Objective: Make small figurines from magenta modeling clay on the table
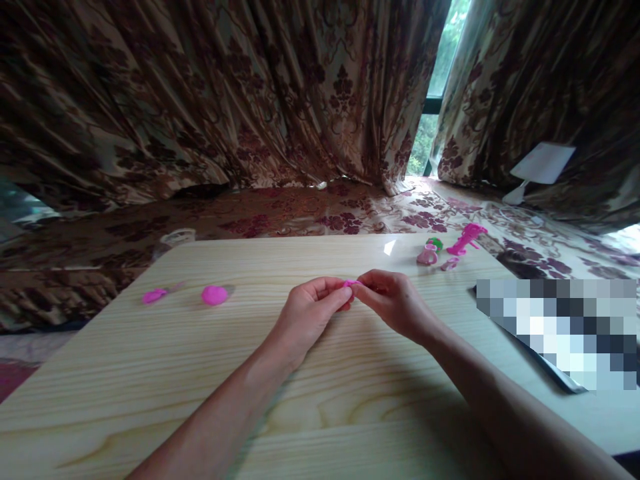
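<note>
Heavy brown-and-cream floral fabric curtains (310,93) hung in folds behind a pale wood-grained tabletop (200,373), parted at a narrow dark-framed window (436,103) with daylight and green foliage outside, beside a small white-shaded table lamp (544,163) on matching patterned cloth (345,222).

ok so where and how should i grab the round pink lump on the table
I'd pinch the round pink lump across its widest part, thumb and fingers on opposite sides, coming from above with the left hand. It looks rounded with no handle, and the tabletop around it leaves both sides reachable. A light squeeze seems wise in case it is soft.
</note>
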`<state>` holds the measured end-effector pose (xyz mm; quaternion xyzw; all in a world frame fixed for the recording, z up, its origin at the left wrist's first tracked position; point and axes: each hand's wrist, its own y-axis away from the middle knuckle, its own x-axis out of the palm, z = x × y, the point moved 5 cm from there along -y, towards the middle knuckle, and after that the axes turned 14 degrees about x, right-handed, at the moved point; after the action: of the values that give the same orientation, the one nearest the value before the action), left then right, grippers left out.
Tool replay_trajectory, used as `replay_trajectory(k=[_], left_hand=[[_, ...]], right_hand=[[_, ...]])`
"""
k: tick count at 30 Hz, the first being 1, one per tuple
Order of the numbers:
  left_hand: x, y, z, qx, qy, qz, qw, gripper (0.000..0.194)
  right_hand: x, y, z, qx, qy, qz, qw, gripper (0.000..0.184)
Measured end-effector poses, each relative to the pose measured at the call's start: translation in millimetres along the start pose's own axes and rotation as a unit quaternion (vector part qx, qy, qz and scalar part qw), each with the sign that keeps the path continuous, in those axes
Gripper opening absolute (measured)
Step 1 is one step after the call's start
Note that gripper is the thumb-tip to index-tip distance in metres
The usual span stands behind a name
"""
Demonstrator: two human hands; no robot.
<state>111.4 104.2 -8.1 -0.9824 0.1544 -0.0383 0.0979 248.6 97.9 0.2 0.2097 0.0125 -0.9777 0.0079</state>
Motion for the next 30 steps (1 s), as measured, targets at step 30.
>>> replay_trajectory(k=[30], left_hand=[[-6.8, -5, -18, 0.160, -0.097, 0.001, 0.982, 0.019]], right_hand=[[-8, 10, 20, -0.227, 0.071, -0.065, 0.969, 0.013]])
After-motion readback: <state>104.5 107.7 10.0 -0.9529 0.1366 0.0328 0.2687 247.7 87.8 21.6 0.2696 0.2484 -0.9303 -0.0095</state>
